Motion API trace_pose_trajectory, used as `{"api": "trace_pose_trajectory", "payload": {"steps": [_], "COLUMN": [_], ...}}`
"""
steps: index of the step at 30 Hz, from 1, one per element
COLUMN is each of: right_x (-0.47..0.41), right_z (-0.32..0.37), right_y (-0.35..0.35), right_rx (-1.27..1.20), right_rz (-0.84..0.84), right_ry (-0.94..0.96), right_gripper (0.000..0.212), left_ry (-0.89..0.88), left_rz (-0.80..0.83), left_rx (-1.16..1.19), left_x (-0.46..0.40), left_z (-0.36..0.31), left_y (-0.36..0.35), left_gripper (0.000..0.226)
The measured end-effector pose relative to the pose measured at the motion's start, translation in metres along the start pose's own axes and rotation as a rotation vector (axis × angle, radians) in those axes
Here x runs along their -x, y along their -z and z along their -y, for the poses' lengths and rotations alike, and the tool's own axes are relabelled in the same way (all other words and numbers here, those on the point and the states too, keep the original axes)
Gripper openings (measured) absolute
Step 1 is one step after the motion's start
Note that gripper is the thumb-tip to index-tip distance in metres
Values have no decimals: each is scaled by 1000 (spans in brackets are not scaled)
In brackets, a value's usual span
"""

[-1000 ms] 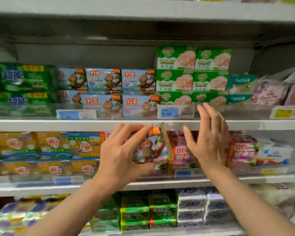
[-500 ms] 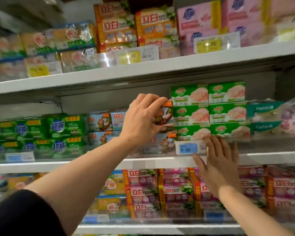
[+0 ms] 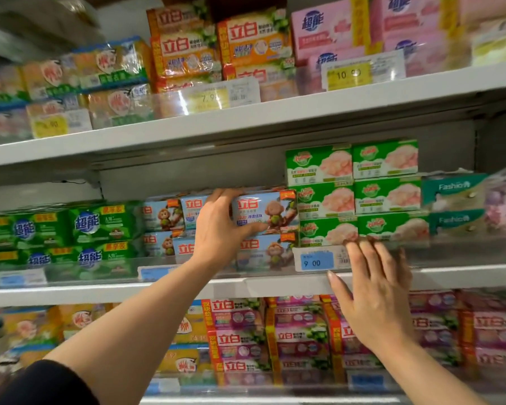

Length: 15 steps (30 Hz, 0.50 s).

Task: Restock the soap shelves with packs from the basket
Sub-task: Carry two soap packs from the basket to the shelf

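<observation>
My left hand grips a light-blue soap pack with a monkey picture by its left end. The pack sits on top of another monkey pack in the middle shelf, right beside the green soap boxes. More monkey packs stand to the left, partly behind my hand. My right hand is spread flat, fingers straight, with its fingertips at the clear front rail of that shelf, below the green boxes. The basket is out of view.
Green wrapped soap fills the shelf's left; teal Fashion packs sit at the right. Orange and pink packs line the shelf above. Purple-pink packs fill the shelf below. A blue 9.00 price tag hangs on the rail.
My left hand lifted the monkey pack from the lower shelf level up to the middle shelf and set it onto the stack. My right hand stayed open and moved to the shelf rail.
</observation>
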State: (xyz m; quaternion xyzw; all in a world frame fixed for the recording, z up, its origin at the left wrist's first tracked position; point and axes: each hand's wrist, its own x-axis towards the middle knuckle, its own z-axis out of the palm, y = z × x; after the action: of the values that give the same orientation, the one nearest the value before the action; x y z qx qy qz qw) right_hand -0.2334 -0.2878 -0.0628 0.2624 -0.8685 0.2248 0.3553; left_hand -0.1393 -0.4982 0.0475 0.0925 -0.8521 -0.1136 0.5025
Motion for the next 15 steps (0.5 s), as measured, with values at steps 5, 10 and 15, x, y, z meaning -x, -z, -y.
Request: {"api": "trace_pose_trajectory", "payload": {"steps": [5,10,15], "right_x": [-1,-1,-4], "right_z": [-1,-2,-3], "right_y": [1,-2,1], "right_rx": [-7,1,14], "right_rz": [4,18,87], "right_ry": [6,10,3], "right_gripper": [61,60,60], "left_ry": [62,87,102], "left_rz": [-58,-43,22], "left_rx": [13,-25,15], "left_x": [1,2,16], "left_z": [-1,5,4], "left_y": [-3,1,-4], "left_gripper": [64,63,70]}}
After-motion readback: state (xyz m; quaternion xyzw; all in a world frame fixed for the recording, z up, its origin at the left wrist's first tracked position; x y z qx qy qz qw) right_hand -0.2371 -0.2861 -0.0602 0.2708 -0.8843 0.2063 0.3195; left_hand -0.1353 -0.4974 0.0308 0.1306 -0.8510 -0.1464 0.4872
